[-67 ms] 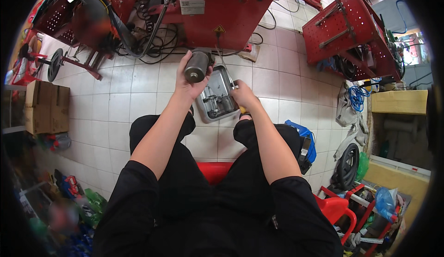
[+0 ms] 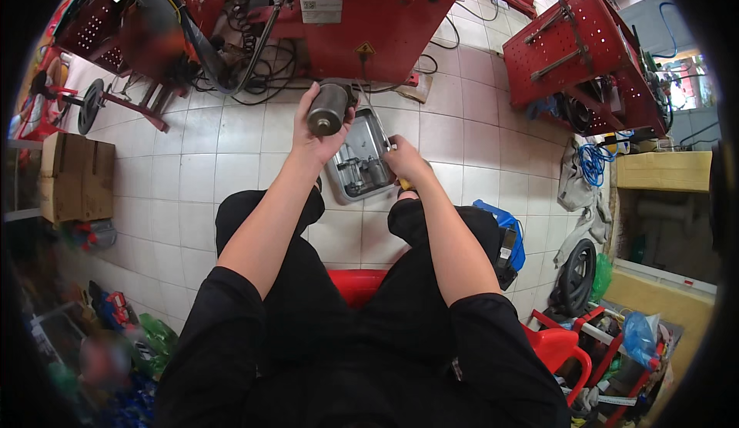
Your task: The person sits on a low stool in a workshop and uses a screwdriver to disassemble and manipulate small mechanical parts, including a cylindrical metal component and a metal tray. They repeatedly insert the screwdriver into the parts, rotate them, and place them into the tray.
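Note:
My left hand (image 2: 314, 132) is wrapped around a grey cylindrical metal motor (image 2: 329, 111), its small round end boss tilted toward me. In my right hand (image 2: 406, 160) is a screwdriver (image 2: 375, 122) with a long thin metal shaft and a yellow handle. The shaft slants up and left, and its tip lies close to the motor's far end; whether they touch I cannot tell. Beneath both hands a grey metal tray (image 2: 339, 191) rests on the floor between my feet. Several small metal parts (image 2: 363, 172) lie inside it, partly covered by my hands.
A red machine (image 2: 369, 28) with cables around its base stands ahead. To the right is a red perforated cart (image 2: 577, 66); at left, a cardboard box (image 2: 78, 178). Beside my right knee sits a blue and black object (image 2: 508, 243). A small black tyre (image 2: 579, 276) and red plastic stool (image 2: 556, 349) are behind it.
My right hand has shifted very slightly downward with the screwdriver. My left hand and the motor stay nearly where they were.

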The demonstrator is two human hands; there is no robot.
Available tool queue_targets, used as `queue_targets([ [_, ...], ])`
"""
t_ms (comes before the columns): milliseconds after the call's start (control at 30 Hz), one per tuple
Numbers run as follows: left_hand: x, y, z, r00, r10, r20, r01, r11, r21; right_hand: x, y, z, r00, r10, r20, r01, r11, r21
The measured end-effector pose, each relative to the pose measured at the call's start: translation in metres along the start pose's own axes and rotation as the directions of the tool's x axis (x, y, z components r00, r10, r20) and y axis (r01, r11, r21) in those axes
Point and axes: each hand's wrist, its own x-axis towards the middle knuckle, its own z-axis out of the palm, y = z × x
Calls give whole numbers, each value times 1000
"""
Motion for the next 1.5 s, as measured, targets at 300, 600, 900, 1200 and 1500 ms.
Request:
queue_targets([
  [300,4,11,9,986,94,140,-58,969,-239,48,102,34,963,261,66,-143,704,-696],
  [600,-10,26,25,994,14,105,19,953,-302,47,110,53,999,-9,-32,-16,715,-699],
  [900,-2,33,17,998,31,57,-8,933,-359,64,118,68,995,56,-84,-97,756,-647],
  [1200,3,28,15,994,110,26,-100,963,-251,78,136,76,989,87,-122,-145,775,-615],
  [1500,12,24,9,993,116,-6,-114,969,-221,59,94,61,996,51,-73,-84,806,-586],
])
